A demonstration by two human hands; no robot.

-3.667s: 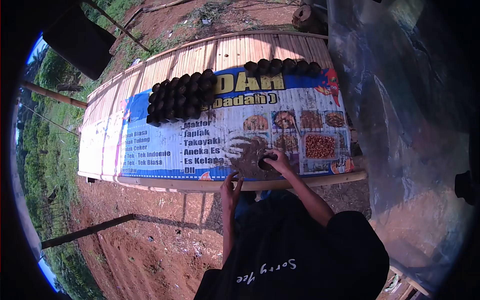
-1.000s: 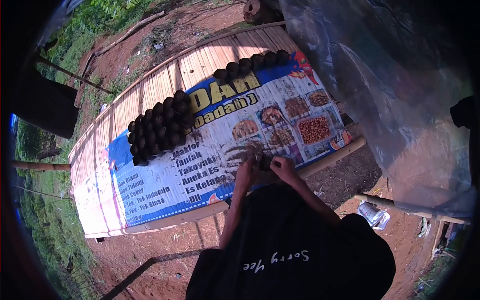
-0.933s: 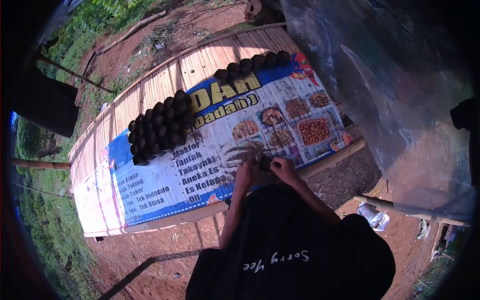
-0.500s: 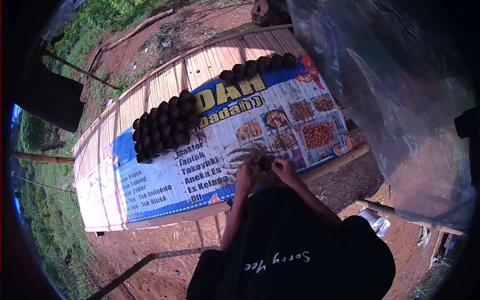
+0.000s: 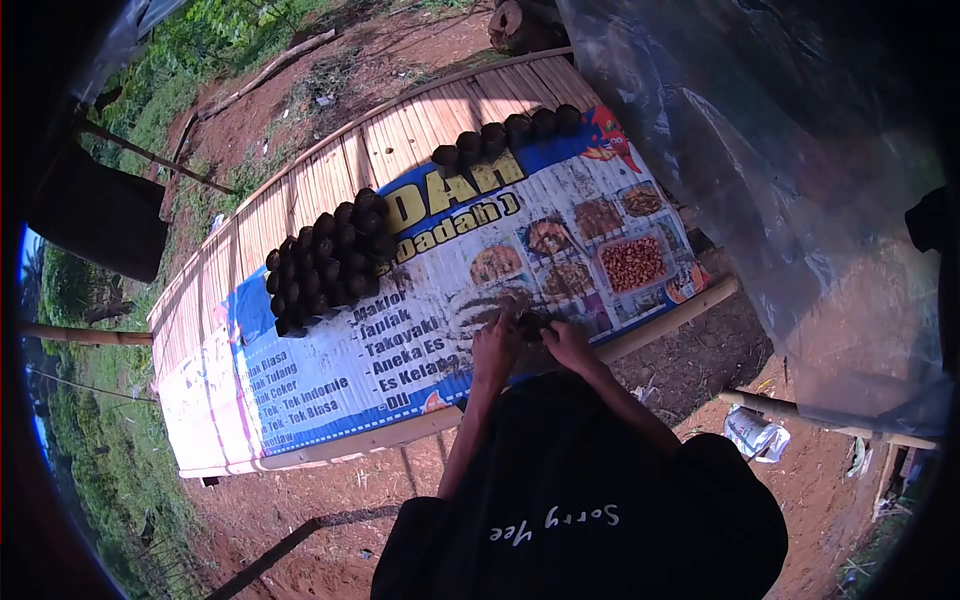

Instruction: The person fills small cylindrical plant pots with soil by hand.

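A small black seedling bag (image 5: 531, 324) stands at the near edge of the banner, between my two hands and partly covered by them. My left hand (image 5: 495, 345) has its fingers closed against its left side. On the other side, my right hand (image 5: 569, 346) pinches around the rim. Dark loose soil (image 5: 507, 300) is smeared on the banner just beyond my fingers. To the left, a tight block of similar black bags (image 5: 325, 258) stands upright in several rows. A single row of more black bags (image 5: 507, 135) lines the far side.
A printed food banner (image 5: 440, 290) covers much of a bamboo-slat table (image 5: 330, 165). A clear plastic sheet (image 5: 760, 200) hangs at the right. Bamboo poles (image 5: 85, 334) jut in at the left. A white and silver packet (image 5: 755, 434) lies on the ground at right.
My head view has shifted slightly. My fingers have moved in around the black bag, and less of it shows now. The standing rows of bags are unchanged.
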